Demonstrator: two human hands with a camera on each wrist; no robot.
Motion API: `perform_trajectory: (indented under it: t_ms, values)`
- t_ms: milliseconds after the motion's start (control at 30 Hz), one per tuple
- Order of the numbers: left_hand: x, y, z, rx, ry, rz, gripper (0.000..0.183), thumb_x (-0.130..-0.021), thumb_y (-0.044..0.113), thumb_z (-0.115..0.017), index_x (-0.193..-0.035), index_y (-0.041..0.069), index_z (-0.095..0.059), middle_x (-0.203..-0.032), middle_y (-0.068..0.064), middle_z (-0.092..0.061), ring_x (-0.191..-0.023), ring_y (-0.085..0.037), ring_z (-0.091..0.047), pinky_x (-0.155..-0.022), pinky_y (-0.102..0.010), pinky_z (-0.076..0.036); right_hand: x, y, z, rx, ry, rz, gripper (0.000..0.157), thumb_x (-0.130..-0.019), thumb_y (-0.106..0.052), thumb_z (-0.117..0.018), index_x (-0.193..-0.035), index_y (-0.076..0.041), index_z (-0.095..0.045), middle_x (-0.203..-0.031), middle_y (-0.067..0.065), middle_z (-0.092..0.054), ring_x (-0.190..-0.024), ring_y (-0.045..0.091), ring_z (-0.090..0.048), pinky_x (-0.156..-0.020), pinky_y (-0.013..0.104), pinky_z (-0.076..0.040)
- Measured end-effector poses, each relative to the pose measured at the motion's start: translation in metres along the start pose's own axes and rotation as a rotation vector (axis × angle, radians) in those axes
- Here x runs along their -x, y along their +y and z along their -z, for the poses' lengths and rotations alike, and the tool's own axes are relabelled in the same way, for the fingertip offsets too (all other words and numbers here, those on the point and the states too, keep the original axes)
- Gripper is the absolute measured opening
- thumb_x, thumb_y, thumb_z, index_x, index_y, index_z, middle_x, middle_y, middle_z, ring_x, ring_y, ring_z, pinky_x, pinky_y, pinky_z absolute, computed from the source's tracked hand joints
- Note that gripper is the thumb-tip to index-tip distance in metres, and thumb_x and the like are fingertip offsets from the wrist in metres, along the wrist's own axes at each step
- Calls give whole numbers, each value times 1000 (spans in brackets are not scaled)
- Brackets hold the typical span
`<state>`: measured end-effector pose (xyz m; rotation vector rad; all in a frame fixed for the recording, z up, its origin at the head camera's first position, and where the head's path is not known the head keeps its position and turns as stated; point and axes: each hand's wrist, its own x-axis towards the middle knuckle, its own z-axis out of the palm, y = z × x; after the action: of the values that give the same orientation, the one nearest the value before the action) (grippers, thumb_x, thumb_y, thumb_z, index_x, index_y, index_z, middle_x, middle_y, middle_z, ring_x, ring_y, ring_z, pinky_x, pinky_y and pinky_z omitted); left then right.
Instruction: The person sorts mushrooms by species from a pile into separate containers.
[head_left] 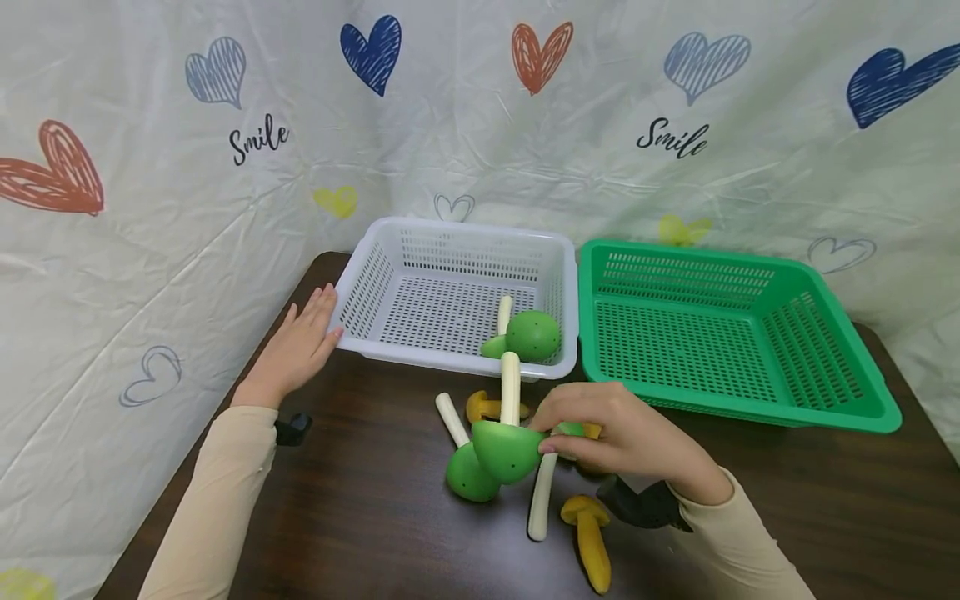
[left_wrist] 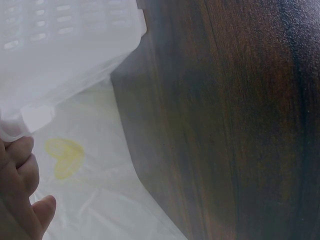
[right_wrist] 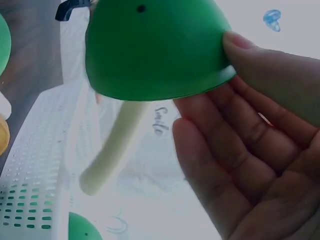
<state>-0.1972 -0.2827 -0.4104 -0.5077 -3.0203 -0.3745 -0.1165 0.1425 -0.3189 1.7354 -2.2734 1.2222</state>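
Note:
Between thumb and fingers my right hand (head_left: 618,429) pinches the cap rim of a green toy mushroom (head_left: 508,454), its pale stem pointing up towards the white basket. In the right wrist view the thumb presses on the green cap (right_wrist: 155,50) and the stem (right_wrist: 115,150) sticks out beneath it. My left hand (head_left: 296,346) lies with extended fingers against the left front corner of the white basket (head_left: 442,358). Inside that basket, at its right front, are green mushrooms (head_left: 532,335). Below the held one, another green mushroom (head_left: 468,475) lies on the table, partly covered by it.
A green basket (head_left: 750,408) stands right of the white one. On the dark table (head_left: 360,517) lie a yellow mushroom (head_left: 592,546) in front, another yellow mushroom (head_left: 477,407) behind the held one, and a pale stem (head_left: 542,500) near my right hand. A printed cloth hangs behind.

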Motion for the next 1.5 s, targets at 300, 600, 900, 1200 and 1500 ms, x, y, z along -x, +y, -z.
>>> perform_trajectory:
  t_ms: [300,600,900,1200,1500]
  values:
    - [-1,-1,-2,-8,3,0,64,-102,32,-34,-149,-4,-10,-155,-18,-11,-143,-33,-9,-110,-57,-10,-15,27,2,-47,22,25,15,-84,-5,-69,-98,-12,-67,-94,0,-67,-80,9,-60,-65,20,-48]
    - [0,-1,-1,-14,8,3,64,-102,31,-35,-149,-5,-10,-155,-18,-11,-143,-32,-8,-111,-56,-9,-26,49,2,-13,47,-1,21,-80,5,-70,-96,-8,-69,-92,3,-68,-82,12,-62,-66,27,-51]
    - [1,1,1,-3,14,6,64,-102,31,-35,-148,-6,-11,-155,-19,-11,-143,-32,-8,-111,-56,-8,-44,67,2,11,51,-119,15,-80,0,-72,-93,-8,-70,-92,0,-68,-83,12,-62,-71,30,-52]
    - [0,0,-1,-6,12,5,64,-102,32,-34,-148,-6,-10,-155,-18,-11,-143,-30,-7,-111,-56,-8,-64,90,1,97,24,-190,11,-82,-2,-71,-92,-4,-70,-89,3,-68,-79,15,-64,-69,29,-52]
    - [0,0,-1,-8,7,11,64,-102,32,-34,-148,-6,-11,-155,-18,-11,-143,-32,-8,-111,-57,-9,-84,103,3,180,-33,-273,11,-84,-6,-70,-94,-4,-72,-90,3,-69,-80,15,-63,-69,31,-51]
